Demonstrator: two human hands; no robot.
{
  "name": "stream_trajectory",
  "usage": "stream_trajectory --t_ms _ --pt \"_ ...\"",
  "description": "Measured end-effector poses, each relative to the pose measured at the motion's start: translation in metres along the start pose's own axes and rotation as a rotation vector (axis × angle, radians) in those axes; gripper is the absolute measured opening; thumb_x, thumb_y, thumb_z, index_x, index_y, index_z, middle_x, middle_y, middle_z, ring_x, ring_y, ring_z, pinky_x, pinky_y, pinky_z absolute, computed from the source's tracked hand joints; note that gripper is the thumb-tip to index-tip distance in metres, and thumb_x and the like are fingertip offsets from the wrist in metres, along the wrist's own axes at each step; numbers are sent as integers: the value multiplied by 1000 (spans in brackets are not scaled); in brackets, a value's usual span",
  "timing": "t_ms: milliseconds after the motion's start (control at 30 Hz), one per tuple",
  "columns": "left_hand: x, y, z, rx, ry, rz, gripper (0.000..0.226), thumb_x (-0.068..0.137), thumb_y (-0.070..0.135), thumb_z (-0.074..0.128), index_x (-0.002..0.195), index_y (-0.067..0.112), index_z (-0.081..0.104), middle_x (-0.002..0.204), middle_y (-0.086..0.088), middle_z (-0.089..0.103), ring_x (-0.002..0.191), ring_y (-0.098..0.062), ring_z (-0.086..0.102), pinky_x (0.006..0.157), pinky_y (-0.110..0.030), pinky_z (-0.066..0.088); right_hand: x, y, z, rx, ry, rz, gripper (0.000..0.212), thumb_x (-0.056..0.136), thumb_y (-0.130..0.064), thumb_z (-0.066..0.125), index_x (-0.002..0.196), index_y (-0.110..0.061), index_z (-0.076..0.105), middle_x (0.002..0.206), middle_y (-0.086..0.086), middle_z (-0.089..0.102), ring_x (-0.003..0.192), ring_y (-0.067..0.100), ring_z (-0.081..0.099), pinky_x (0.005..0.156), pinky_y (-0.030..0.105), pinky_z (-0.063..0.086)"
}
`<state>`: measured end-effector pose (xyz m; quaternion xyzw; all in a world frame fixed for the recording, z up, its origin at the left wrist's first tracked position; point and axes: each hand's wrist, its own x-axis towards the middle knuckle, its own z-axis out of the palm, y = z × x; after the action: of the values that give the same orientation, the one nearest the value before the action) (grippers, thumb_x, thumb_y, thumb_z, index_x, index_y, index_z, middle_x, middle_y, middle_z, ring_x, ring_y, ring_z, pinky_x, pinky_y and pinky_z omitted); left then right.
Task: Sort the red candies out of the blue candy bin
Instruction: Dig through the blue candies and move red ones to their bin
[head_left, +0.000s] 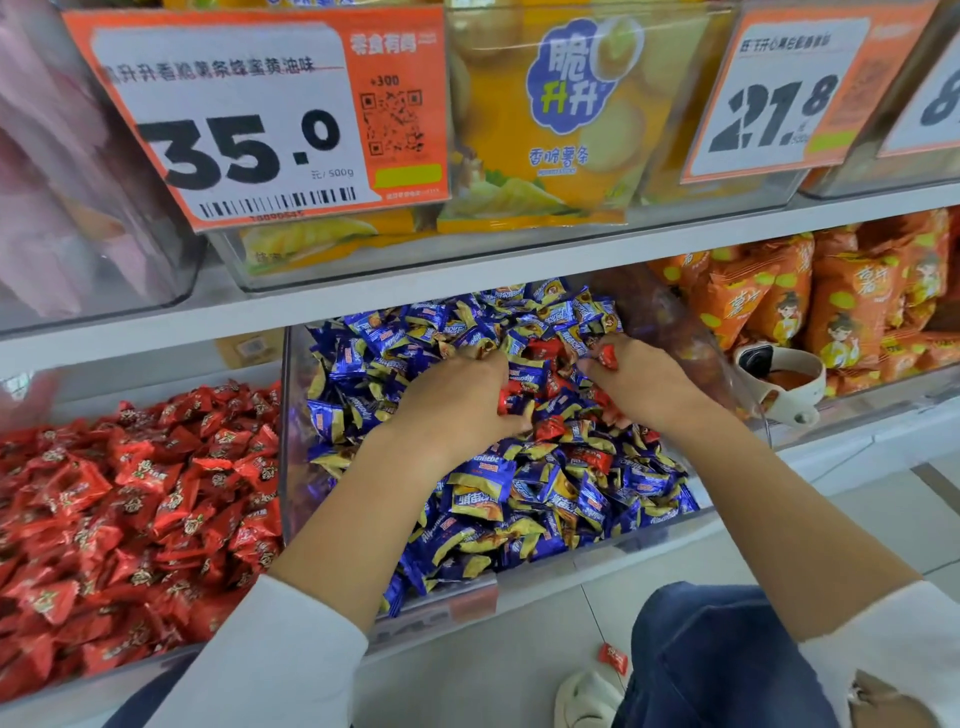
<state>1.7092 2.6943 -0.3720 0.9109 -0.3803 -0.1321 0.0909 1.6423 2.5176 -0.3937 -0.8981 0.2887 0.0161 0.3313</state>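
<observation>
While both hands dig into the clear blue candy bin (291, 415), the left hand (457, 400) curls round a red candy (505, 401) mid-bin, and the right hand (639, 384) pinches another red candy (607, 357) toward the bin's back. More red candies (545, 428) lie between them.

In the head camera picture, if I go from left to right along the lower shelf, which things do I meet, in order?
Red candy bin → blue candy bin → left hand → right hand → white scoop → orange snack bags.
</observation>
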Motion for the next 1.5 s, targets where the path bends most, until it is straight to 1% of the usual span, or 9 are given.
stream_trajectory --t_ms 333,567,733,900,1000,1133,1233,1400,1500 --pt "2 -3 8 17 4 32 41 92 14 52 131 22 45 128 -14 43 106 -32 53 84 -39 49 14 -6 21 -262 -36 -241 51 98 -23 48 144 -19 28 115 20 62 104 34 59 82 35 44" --pt "-4 -10 1 -138 140 39 29 91 11 52 117 24 54 112 -2 45 91 -19 50 71 -28 38 16 -14 29 -304 -145 -309 75 96 -20 50 150 -31 0 66 1 40 58 15 43 57 30 31" --pt "-8 -14 -8 -229 236 -2 33 91 8 54 119 25 55 115 -3 47 84 -17 47 75 -27 41 12 -21 27 -287 -214 -325 64 96 -25 51 148 -19 14 74 1 48 73 22 48 67 29 32" --pt "-11 -13 -11 -220 249 -21 35 91 7 53 120 26 55 115 -2 48 84 -19 47 75 -27 38 7 -20 32 -142 -297 -275 64 96 -37 49 146 -11 19 134 15 50 98 23 53 74 23 35" --pt "-14 -15 -12 -225 261 -9 35 90 6 54 119 24 56 116 -3 50 90 -19 51 78 -26 39 8 -20 34 -128 -258 -280 60 93 -39 54 141 -11 31 126 13 55 101 24 55 78 27 42" --pt "-16 -22 -15 -238 281 -14 34 89 5 55 117 25 57 120 -3 50 81 -17 57 74 -25 42 4 -21 18 1 -191 -272 41 92 -33 58 128 -17 46 97 2 58 66 18 57 52 23 49" --pt "-17 -24 -20 -257 340 -13 33 89 6 55 114 27 59 115 -3 52 62 -11 51 64 -25 36 1 -15 4 142 -187 -269 27 92 -30 59 115 -19 54 96 3 61 81 24 62 58 34 55" --pt "-22 -25 -23 -302 400 8 36 91 8 55 122 26 57 112 -3 56 46 -3 38 47 -11 32 -13 -8 -14 535 -236 -222 19 93 -20 58 110 -13 62 86 4 65 52 10 56 48 22 47" --pt "-31 -21 -24 -403 387 26 35 91 11 57 121 29 57 104 4 57 58 -2 45 52 -8 34 -26 -8 -24 742 -252 -128 25 93 -20 56 116 -13 61 88 9 66 49 7 53 43 16 44"
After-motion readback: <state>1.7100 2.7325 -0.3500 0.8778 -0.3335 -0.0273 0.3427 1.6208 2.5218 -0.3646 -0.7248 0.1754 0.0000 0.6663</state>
